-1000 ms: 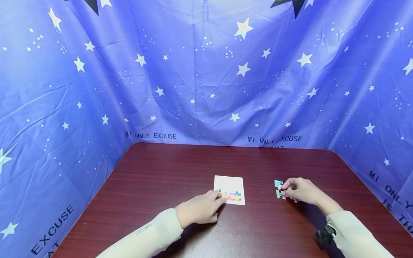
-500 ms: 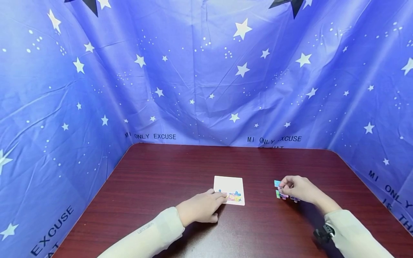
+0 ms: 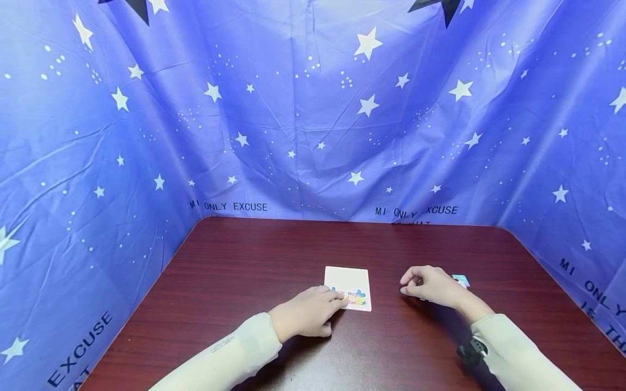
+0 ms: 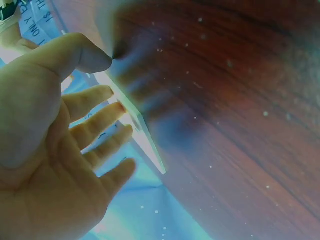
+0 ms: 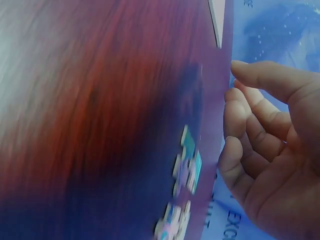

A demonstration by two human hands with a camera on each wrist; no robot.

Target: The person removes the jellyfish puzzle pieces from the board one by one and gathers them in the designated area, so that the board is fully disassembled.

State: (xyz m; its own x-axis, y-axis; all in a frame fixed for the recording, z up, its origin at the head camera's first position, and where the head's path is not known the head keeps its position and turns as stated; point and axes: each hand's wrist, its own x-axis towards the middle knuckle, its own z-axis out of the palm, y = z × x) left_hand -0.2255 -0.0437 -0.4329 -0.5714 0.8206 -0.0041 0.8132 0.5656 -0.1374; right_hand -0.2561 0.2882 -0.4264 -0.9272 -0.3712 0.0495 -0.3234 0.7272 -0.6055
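My left hand rests with extended fingers on the lower left of a small white square puzzle board. Colourful pieces form a band along the board's lower edge, partly hidden by those fingers. In the left wrist view, the fingers of the left hand touch the board's edge. To the right, my right hand hovers with bent fingers, thumb near the index finger. No puzzle piece shows between its fingertips, though one could be hidden. Loose puzzle pieces lie below the right hand.
A light blue puzzle piece shows just behind the right wrist. The dark red wooden table has a blue star-printed curtain on its far side and both flanks. A black strap device sits at the right sleeve.
My right hand has moved left from over the loose pieces toward the board, uncovering a light blue piece behind it. The left hand and the board have stayed almost still.
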